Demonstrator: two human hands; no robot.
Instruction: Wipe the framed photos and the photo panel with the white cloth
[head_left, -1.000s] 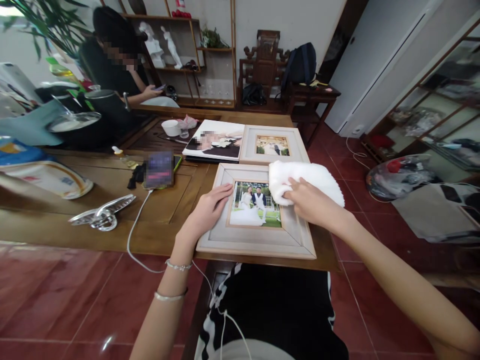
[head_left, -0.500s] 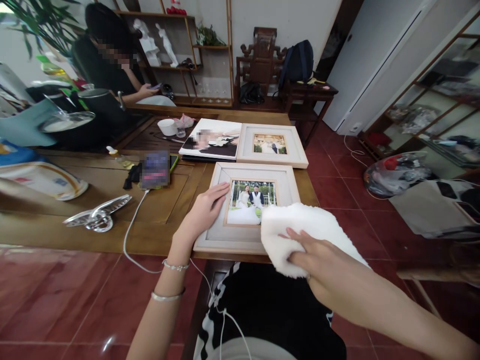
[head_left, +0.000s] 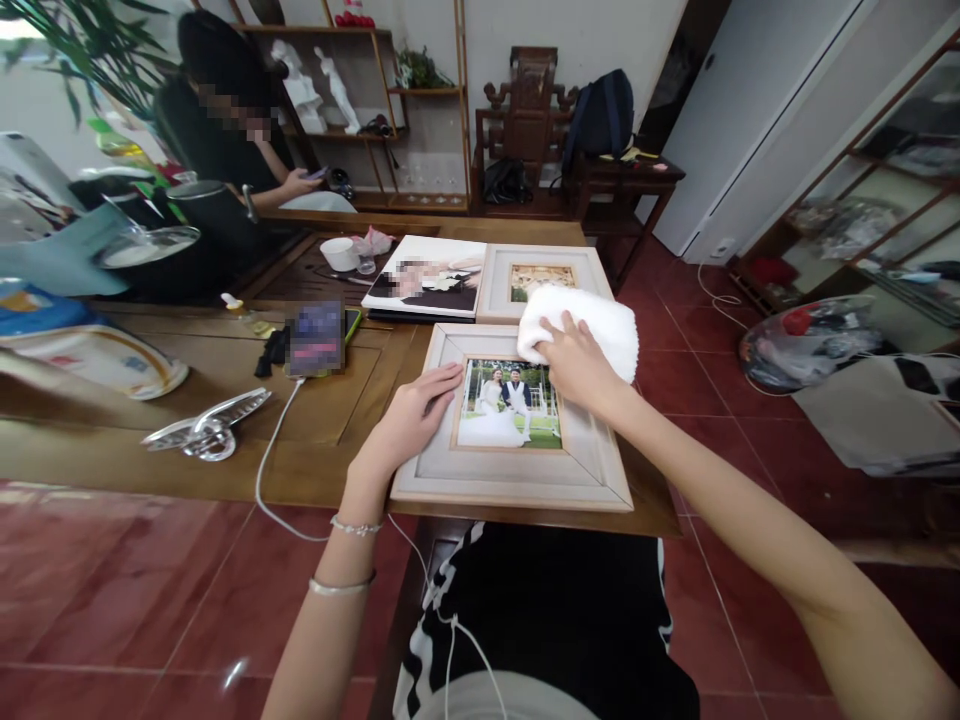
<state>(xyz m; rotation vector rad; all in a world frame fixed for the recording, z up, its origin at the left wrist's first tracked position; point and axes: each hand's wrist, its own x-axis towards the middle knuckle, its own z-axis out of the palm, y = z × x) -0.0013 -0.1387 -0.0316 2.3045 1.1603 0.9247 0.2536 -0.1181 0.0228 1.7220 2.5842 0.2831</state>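
Note:
A light wooden picture frame (head_left: 517,480) with a photo of two people lies flat at the table's front edge. My left hand (head_left: 415,412) rests on its left border, fingers stretched out and lying flat. At the upper right of the frame, my right hand (head_left: 574,355) is closed on a white fluffy cloth (head_left: 592,315) and presses it down. The cloth hides the frame's upper right corner and reaches over the lower edge of a second picture frame (head_left: 591,262) behind it. Left of that second frame lies a photo album (head_left: 431,270) with a picture on its cover.
On the wooden table (head_left: 367,400) are a phone (head_left: 315,338) with a white cable, a silver clip (head_left: 210,425), a dropper bottle (head_left: 244,313) and a white cup (head_left: 340,254). Another person (head_left: 225,140) sits across the table holding a phone. A bagged bundle (head_left: 802,345) stands on the floor at right.
My right hand has moved the cloth up and away from me, from the frame's lower right to its upper right corner. My left hand has stayed on the left border.

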